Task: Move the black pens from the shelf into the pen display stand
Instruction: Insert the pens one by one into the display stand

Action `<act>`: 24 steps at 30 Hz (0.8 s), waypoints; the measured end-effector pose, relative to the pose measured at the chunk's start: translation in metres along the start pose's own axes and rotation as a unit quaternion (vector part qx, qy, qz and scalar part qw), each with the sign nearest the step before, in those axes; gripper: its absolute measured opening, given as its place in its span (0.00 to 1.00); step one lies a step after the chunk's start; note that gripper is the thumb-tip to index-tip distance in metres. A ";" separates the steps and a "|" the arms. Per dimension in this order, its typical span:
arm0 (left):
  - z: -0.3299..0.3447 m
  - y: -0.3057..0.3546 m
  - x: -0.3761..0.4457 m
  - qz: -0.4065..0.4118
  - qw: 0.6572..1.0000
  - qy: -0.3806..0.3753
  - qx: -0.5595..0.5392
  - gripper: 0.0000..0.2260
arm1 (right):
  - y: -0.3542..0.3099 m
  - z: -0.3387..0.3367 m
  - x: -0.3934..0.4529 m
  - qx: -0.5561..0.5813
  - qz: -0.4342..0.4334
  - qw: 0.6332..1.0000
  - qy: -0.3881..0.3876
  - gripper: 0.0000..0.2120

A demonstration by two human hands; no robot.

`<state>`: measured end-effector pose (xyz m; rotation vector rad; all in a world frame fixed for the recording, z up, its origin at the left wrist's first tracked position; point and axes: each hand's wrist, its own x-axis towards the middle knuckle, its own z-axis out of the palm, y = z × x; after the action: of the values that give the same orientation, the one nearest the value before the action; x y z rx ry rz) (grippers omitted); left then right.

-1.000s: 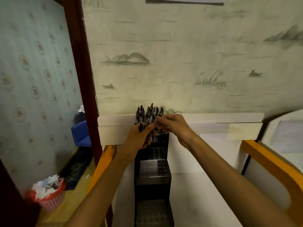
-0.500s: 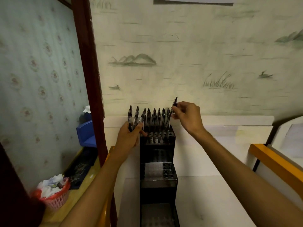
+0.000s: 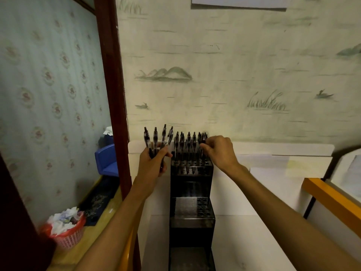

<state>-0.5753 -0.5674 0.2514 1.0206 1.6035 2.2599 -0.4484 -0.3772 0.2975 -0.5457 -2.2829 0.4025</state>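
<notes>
Left hand grips pens; right hand pinches pen in stand; wallpapered wall.

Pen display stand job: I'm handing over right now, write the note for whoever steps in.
Left hand: grips a bunch of four black pens, upright, left of the stand.
Right hand: fingers pinch one pen at the right end of the top tier.
Pen display stand: top tier holds a row of pens; middle tier and bottom tier show no pens.
Left: seat the pinched pen, then feed in the four held ones.
</notes>
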 end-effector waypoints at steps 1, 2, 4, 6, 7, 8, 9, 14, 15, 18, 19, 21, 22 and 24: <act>0.001 0.001 -0.001 0.003 1.000 0.001 -0.007 0.05 | 0.001 0.003 -0.003 -0.004 0.008 1.000 -0.010 0.19; 0.003 0.002 -0.001 0.003 1.000 0.002 -0.012 0.05 | 0.002 0.006 -0.005 -0.006 0.017 1.000 -0.016 0.19; 0.006 0.003 -0.001 -0.002 1.000 0.002 -0.019 0.05 | 0.003 0.010 -0.008 -0.011 0.029 0.999 -0.019 0.19; 0.008 0.003 -0.001 -0.010 1.000 0.011 -0.020 0.04 | 0.004 0.008 -0.007 -0.025 0.027 0.999 -0.021 0.20; 0.010 0.003 0.000 -0.013 1.000 0.017 -0.017 0.04 | 0.003 0.005 -0.007 -0.040 0.026 0.999 -0.023 0.19; 0.011 0.002 0.000 -0.015 1.000 0.022 -0.011 0.04 | 0.003 0.002 -0.007 -0.055 0.025 0.998 -0.022 0.19; 0.012 0.001 0.001 -0.016 1.000 0.024 -0.004 0.04 | 0.002 -0.001 -0.007 -0.060 0.026 0.998 -0.018 0.19; 0.024 0.003 0.000 -0.019 0.999 0.018 0.020 0.09 | -0.017 -0.019 -0.009 0.275 0.074 0.957 -0.054 0.08; 0.028 0.004 -0.001 -0.021 0.999 0.015 0.020 0.09 | -0.022 -0.021 -0.009 0.328 0.083 0.938 -0.072 0.06; 0.041 0.007 -0.004 -0.027 0.999 0.002 0.018 0.08 | -0.031 -0.022 -0.010 0.393 0.087 0.908 -0.112 0.09; 0.044 0.008 -0.006 -0.029 1.000 -0.003 0.008 0.07 | -0.032 -0.022 -0.011 0.404 0.087 0.904 -0.114 0.10; 0.048 0.009 -0.008 -0.034 0.999 -0.012 -0.008 0.05 | -0.032 -0.021 -0.012 0.417 0.090 0.898 -0.104 0.09; 0.048 0.009 -0.008 -0.035 0.999 -0.016 -0.009 0.04 | -0.032 -0.021 -0.013 0.422 0.093 0.897 -0.098 0.09; 0.048 0.008 -0.008 -0.032 0.999 -0.025 -0.008 0.05 | -0.031 -0.019 -0.014 0.437 0.104 0.889 -0.083 0.09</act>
<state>-0.5376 -0.5380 0.2636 1.0002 1.5735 2.1842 -0.4336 -0.4085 0.3157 -0.2786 -1.9106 1.5279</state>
